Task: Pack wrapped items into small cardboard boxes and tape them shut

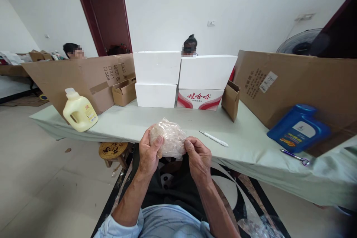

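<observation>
Jug (88,113) of pale yellow plastic stands at the far left of the green-covered tabletop (119,119), with a brown cardboard panel (93,76) behind it. A round wooden stool (110,150) sits on the floor below, and just right of it comes the left hand (149,153). Its thumb presses the near face of a crumpled clear plastic bag (173,138), while its other fingers close around the left end, largely hidden behind; how tightly they grip, I cannot tell. That end is nearest the left palm and looks fuller and browner.

The bag is between the hands at the tabletop's near edge, above the lap, its longer axis running roughly left to right; whether it touches the cloth is unclear. From the right hand (199,156) it lies leftward: thumb and forefinger pinch the loose right edge with almost no gap, the other fingers curling inward.

Beyond are stacked white boxes (157,67). Right of the right hand, a slim white tool (214,138) lies slantwise, then a blue jug (299,128) and a purple-handled tool (294,156).
</observation>
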Motion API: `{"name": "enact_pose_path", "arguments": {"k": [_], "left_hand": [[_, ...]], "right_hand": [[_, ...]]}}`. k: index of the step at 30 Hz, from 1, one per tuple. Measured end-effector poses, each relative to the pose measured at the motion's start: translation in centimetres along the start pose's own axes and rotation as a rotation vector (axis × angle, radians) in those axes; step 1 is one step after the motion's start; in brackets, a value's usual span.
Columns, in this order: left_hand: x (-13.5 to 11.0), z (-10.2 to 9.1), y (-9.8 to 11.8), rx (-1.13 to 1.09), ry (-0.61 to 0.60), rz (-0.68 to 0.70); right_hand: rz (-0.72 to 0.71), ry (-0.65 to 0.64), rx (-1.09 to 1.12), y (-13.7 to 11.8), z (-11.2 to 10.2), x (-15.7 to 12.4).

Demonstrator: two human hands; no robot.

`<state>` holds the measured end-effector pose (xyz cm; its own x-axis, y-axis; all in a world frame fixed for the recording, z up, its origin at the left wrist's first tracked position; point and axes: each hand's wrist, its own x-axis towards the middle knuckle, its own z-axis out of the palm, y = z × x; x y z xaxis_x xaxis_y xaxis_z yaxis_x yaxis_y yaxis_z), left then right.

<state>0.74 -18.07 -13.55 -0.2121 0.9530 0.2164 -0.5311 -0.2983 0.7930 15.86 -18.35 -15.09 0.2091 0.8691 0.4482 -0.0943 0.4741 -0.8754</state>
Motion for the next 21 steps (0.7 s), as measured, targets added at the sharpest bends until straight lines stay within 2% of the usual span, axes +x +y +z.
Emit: {"name": "enact_pose_path", "arguments": {"k": [3, 6, 13, 16, 21], "left_hand": [[-0.3, 0.3, -0.1, -0.016, 0.004, -0.026], [-0.5, 0.6, -0.5, -0.045, 0.013, -0.017], [-0.4, 0.7, -1.0, -0.037, 0.035, 0.055], [-0.4, 1.0, -1.1, -0.022, 0.066, 0.099], [-0.9, 1.7, -2.0, 0.038, 0.095, 0.137]], "right_hand": [[-0.011, 0.097, -0.019, -0.4, 0.7, -0.1], [-0.087, 0.171, -0.076, -1.3, 1.1, -0.3], [-0.352, 0.109, -0.307, -2.4, 1.1, -1.9], [-0.342, 0.092, -0.293, -2.0, 1.3, -2.3], [-0.287, 0.141, -0.156, -1.5, 2.1, -1.5]]}}
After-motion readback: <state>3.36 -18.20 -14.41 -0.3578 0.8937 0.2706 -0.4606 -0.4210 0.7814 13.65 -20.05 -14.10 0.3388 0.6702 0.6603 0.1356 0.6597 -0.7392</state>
